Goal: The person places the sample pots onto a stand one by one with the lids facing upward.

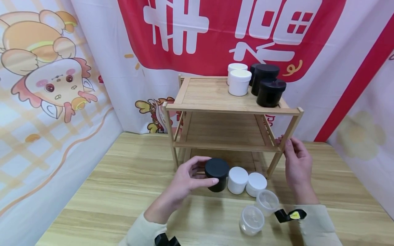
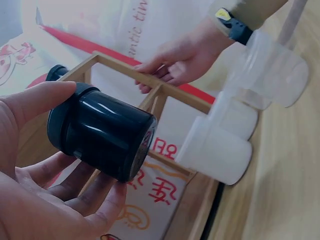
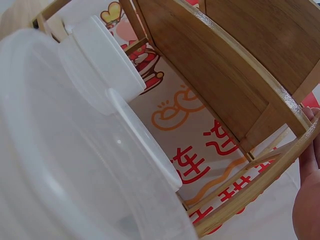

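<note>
My left hand (image 1: 187,177) grips a black lidded jar (image 1: 217,174) in front of the wooden shelf (image 1: 227,147). In the left wrist view the jar (image 2: 107,132) is tilted, thumb on its lid side and fingers beneath. With its fingers and thumb, my right hand (image 1: 297,164) holds the shelf's right side near the front post; the left wrist view shows that hand (image 2: 185,60) at the frame. Beside the black jar stand two white jars (image 1: 237,180), then two clear jars (image 1: 251,220) nearer me.
On the shelf's top board are two white jars (image 1: 239,82) and several black jars (image 1: 271,93) toward the right. Printed cloth (image 1: 147,89) hangs behind and at the sides. The wooden table (image 1: 123,191) spreads out under the shelf.
</note>
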Demonstrator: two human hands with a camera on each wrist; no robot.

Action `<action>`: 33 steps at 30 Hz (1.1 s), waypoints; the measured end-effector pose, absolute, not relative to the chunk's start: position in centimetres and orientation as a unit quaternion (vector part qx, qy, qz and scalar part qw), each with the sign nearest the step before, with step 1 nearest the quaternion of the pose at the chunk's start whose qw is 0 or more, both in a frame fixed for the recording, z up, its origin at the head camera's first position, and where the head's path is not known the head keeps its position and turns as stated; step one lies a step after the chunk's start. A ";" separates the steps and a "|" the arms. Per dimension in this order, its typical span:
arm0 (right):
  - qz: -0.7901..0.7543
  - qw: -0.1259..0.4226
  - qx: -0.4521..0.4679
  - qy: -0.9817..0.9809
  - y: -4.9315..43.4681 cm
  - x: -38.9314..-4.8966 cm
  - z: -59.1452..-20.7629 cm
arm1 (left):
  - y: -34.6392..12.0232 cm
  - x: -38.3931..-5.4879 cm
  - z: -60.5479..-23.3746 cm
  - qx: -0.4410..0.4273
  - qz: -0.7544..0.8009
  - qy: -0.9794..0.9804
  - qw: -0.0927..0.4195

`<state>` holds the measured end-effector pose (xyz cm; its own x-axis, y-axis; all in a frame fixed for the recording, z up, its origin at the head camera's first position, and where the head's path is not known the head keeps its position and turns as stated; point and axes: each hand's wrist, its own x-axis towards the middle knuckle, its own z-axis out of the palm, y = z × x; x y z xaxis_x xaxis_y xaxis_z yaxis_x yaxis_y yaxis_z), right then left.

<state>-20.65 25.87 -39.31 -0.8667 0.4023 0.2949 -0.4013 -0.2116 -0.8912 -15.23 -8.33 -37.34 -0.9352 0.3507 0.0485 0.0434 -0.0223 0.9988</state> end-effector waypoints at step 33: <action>0.785 0.263 0.007 -0.561 25.9 -20.6 -39.3 | -10.4 -15.3 -34.2 0.149 0.699 0.694 0.090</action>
<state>-20.57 25.86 -39.35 -0.8612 0.4060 0.3058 -0.4208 -0.2321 -0.8770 -15.29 -10.42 -34.19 -0.9396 0.3319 0.0840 0.0817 -0.0209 0.9964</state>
